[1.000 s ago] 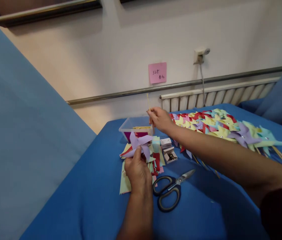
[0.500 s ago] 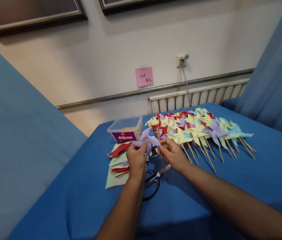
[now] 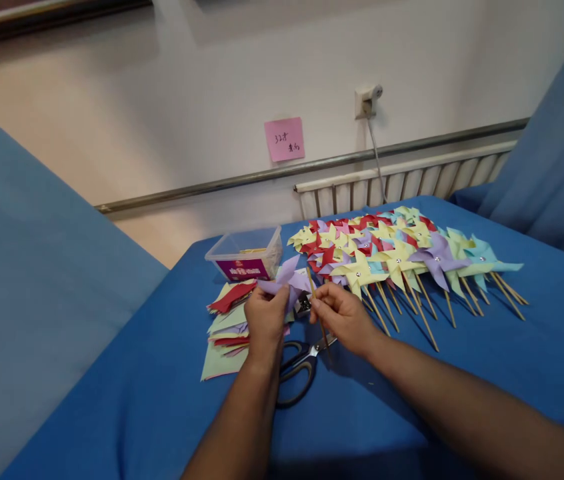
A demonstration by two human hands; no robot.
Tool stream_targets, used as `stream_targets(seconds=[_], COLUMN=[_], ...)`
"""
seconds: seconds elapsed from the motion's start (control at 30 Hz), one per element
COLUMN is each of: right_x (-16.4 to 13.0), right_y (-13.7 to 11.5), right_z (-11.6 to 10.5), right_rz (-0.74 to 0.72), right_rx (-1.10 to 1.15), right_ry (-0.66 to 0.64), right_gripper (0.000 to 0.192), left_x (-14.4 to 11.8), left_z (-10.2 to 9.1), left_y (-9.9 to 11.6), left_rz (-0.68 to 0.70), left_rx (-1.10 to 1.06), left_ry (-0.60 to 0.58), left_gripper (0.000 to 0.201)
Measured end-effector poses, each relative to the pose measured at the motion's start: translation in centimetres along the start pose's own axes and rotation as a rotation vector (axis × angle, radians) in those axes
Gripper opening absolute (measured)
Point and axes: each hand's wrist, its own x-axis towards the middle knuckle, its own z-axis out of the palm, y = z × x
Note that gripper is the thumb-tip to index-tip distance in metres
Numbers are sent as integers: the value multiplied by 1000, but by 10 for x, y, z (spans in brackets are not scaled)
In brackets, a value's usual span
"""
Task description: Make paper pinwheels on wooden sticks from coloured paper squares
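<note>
Purple pinwheel sits pinched in the left hand, raised just above the stack of cut paper squares at the table's left. Just right of it, the right hand grips a thin wooden stick between thumb and fingers. Stick's long axis runs near-upright, tilted slightly, top end right beside the pinwheel's centre; looks like touching, can't confirm from here. Hands close together, both closed on their parts. Scissors lie on the blue tablecloth below the hands. Clear plastic box behind the left hand. Further right, a row of finished pinwheels, sticks pointing toward the person.
</note>
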Motion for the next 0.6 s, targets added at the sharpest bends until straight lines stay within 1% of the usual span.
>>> stream_targets(seconds=[0.13,0.27,0.4,0.6], right_x=[-7,-8,-5,-1], right_y=[-3,-5,1,8], right_z=[5,6,5,2], right_rz=[28,56,91,69], right_rx=[2,-16,-26,-4], right_ry=[-24,-27,-37,-53], right_gripper=[28,31,29,26], left_x=[-9,-15,-19,-24], left_z=[-1,0,2,5], left_y=[6,11,15,17], left_rz=[13,24,1,-8], left_rx=[40,19,-29,-61], left_ry=[-49,-51,-66,-107], left_gripper=[22,20,20,20])
